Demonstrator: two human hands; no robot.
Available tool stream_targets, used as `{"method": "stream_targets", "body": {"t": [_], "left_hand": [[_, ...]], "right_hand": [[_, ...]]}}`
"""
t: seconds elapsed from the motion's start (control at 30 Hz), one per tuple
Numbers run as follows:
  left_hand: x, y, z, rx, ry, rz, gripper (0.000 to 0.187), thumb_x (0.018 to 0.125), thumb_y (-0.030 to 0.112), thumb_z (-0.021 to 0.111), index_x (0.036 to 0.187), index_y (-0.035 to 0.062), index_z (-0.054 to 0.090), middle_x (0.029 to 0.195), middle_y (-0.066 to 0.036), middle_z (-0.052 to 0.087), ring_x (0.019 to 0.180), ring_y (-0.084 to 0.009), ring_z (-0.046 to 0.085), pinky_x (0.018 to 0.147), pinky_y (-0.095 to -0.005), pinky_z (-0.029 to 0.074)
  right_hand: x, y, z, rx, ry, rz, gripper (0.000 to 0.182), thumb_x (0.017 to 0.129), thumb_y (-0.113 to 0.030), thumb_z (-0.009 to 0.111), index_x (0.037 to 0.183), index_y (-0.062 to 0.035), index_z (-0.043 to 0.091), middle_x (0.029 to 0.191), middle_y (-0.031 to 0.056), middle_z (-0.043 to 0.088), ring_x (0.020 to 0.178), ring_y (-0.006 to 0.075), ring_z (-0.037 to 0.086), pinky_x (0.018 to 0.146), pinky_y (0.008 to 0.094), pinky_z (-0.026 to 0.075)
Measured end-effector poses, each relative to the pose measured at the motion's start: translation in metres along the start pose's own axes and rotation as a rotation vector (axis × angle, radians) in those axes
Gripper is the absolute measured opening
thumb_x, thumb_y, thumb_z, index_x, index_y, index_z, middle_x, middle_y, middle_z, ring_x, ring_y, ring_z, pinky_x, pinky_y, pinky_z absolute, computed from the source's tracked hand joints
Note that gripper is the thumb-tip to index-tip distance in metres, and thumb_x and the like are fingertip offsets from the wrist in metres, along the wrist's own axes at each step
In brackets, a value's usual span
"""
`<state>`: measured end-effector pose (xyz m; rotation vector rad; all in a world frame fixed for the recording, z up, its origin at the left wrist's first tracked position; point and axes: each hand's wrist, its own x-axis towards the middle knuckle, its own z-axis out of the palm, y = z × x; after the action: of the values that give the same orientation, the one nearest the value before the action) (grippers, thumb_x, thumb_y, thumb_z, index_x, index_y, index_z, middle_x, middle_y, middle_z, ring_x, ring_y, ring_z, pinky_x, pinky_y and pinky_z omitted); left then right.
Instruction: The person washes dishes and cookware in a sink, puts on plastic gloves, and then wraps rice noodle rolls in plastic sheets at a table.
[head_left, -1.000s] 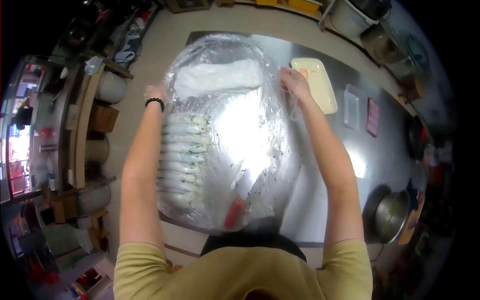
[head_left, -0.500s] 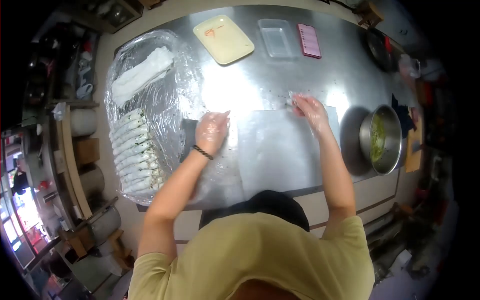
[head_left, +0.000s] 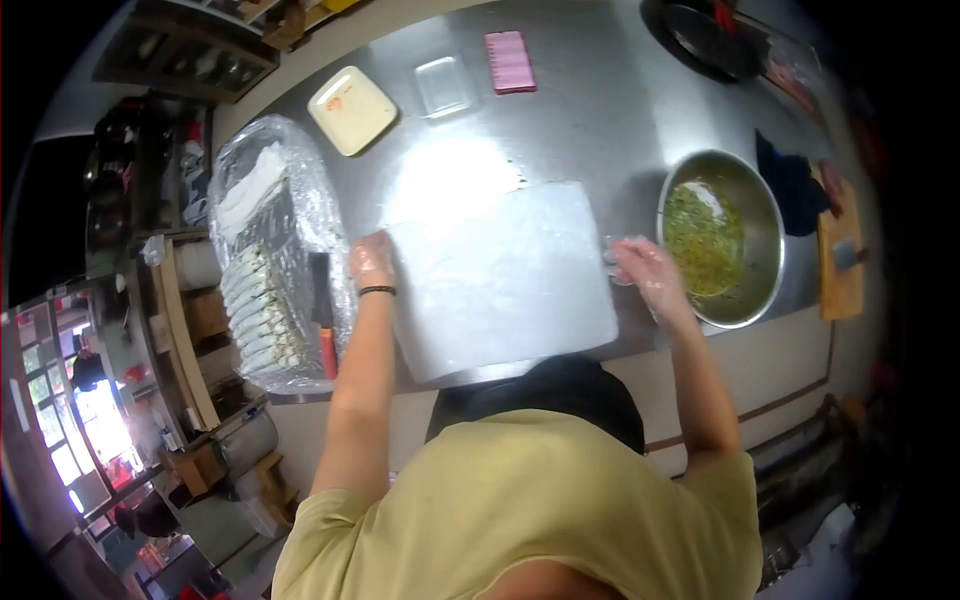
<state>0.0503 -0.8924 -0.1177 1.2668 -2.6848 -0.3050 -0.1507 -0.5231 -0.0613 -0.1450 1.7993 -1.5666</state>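
Note:
A large translucent white sheet (head_left: 500,290) lies flat on the steel table in front of me. My left hand (head_left: 372,258), in a clear plastic glove, is closed at the sheet's upper left edge; its fingertips are partly hidden. My right hand (head_left: 652,275), gloved too, hovers just off the sheet's right edge, fingers loosely bent and slightly apart, with nothing visible in them. Close to its right stands a steel bowl (head_left: 768,262) with a green, wet chopped mixture (head_left: 705,240). Left of my left hand is a knife (head_left: 322,295) with a red-brown handle.
At the left, clear plastic wrap (head_left: 325,190) surrounds a row of white rolls (head_left: 262,315) and a folded white cloth-like piece (head_left: 252,190). Farther back are a cream tray (head_left: 365,120), a clear container (head_left: 443,88) and a pink phone (head_left: 510,62). A dark pan (head_left: 700,45) stands back right.
My right hand has left the sheet's far right corner and come down to the right, beside the bowl. The sheet now shows wider and flatter. The view has shifted, showing more of the bowl.

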Motion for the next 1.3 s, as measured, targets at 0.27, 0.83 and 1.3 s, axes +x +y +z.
{"method": "stream_targets", "body": {"t": [0.27, 0.83, 1.3], "left_hand": [[0.018, 0.004, 0.000, 0.028, -0.167, -0.357, 0.026, 0.078, 0.028, 0.055, 0.091, 0.0095, 0.066, 0.090, -0.016, 0.063, 0.085, -0.0320, 0.060, 0.078, -0.0356, 0.046], [0.011, -0.016, -0.007, -0.060, -0.167, 0.047, 0.019, 0.075, 0.023, 0.058, 0.077, 0.0054, 0.065, 0.077, -0.015, 0.062, 0.071, -0.0323, 0.059, 0.064, -0.0386, 0.047], [0.000, -0.039, -0.010, -0.234, -0.066, 0.204, 0.011, 0.071, 0.015, 0.060, 0.076, 0.0060, 0.063, 0.075, -0.013, 0.060, 0.073, -0.0311, 0.056, 0.065, -0.0383, 0.045]], "right_hand": [[-0.001, 0.000, 0.007, -0.107, -0.081, 0.099, 0.026, 0.084, -0.024, 0.059, 0.094, 0.0003, 0.060, 0.080, 0.0017, 0.059, 0.069, 0.0078, 0.052, 0.064, 0.0221, 0.044], [0.006, 0.001, 0.065, -0.156, -0.161, 0.151, 0.024, 0.083, -0.021, 0.060, 0.097, -0.0012, 0.061, 0.081, 0.0016, 0.059, 0.067, 0.0071, 0.052, 0.062, 0.0215, 0.043], [0.109, 0.005, 0.303, -1.133, -0.333, -0.890, 0.016, 0.075, -0.016, 0.057, 0.087, -0.0093, 0.065, 0.106, 0.0087, 0.055, 0.099, 0.0224, 0.051, 0.086, 0.0363, 0.041]]}}
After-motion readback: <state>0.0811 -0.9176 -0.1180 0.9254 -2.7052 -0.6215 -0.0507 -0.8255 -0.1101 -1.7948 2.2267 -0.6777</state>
